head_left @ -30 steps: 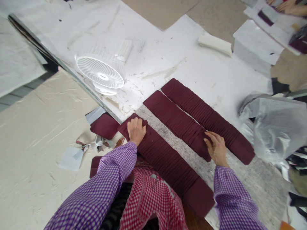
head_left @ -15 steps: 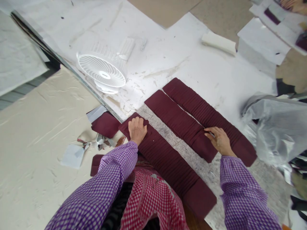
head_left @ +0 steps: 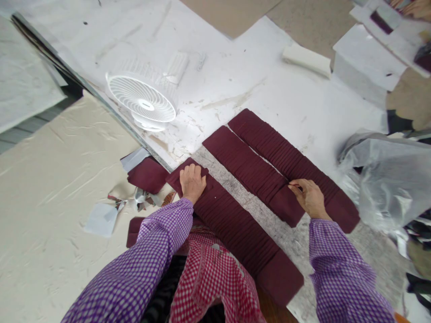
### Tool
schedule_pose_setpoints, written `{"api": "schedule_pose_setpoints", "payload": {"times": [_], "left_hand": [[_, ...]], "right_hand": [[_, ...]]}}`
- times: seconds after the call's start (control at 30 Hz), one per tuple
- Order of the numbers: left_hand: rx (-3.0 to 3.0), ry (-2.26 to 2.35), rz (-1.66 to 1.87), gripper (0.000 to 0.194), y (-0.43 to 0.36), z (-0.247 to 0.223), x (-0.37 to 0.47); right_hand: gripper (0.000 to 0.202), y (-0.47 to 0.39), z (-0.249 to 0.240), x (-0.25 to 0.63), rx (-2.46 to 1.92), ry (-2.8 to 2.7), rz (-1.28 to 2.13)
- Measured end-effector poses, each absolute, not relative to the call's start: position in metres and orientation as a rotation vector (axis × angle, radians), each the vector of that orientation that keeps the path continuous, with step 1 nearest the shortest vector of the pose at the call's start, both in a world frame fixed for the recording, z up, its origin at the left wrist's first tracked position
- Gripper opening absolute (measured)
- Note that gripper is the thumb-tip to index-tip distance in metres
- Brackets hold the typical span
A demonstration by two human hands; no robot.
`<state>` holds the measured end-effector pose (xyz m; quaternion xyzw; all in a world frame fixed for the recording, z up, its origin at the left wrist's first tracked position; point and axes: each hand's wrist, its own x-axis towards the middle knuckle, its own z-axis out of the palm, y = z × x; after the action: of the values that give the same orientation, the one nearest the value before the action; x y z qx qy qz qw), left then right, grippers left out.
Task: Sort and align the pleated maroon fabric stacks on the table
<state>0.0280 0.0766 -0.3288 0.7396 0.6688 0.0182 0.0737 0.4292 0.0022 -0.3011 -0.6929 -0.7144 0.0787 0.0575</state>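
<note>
Head: three maroon rows (head_left: 239,226); left hand (head_left: 193,183) curled on nearest, hold unclear; right hand (head_left: 310,197) pinches middle.

Left hand (head_left: 193,183) — fingertips curled out of sight. Co-worker's hand (head_left: 416,9), top right — edge-cropped, blurred. Plastic bag (head_left: 392,175): contents indistinct. White speck (head_left: 215,197) on nearest maroon row (head_left: 237,229): too small to identify.

White fan (head_left: 145,104) on white-covered surface (head_left: 215,85); off-white piece (head_left: 305,60) farther back, near a tan sheet (head_left: 310,24). I see a clear plastic bag (head_left: 387,175) at right, loose white paper (head_left: 368,54) beyond. Pale scrap (head_left: 101,220) on beige sheet (head_left: 50,193), left.
</note>
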Motion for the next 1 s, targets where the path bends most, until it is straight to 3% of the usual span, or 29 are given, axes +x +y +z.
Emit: {"api": "schedule_pose_setpoints", "payload": {"times": [0.7, 1.0], "left_hand": [[2.227, 2.003, 0.081, 0.012, 0.077, -0.329, 0.027], [2.248, 2.015, 0.079, 0.013, 0.077, -0.331, 0.027]], "right_hand": [[0.024, 0.008, -0.298, 0.41, -2.131, -2.141, 0.205], [0.019, 0.015, -0.278, 0.385, -1.81, -2.412, 0.524]]}}
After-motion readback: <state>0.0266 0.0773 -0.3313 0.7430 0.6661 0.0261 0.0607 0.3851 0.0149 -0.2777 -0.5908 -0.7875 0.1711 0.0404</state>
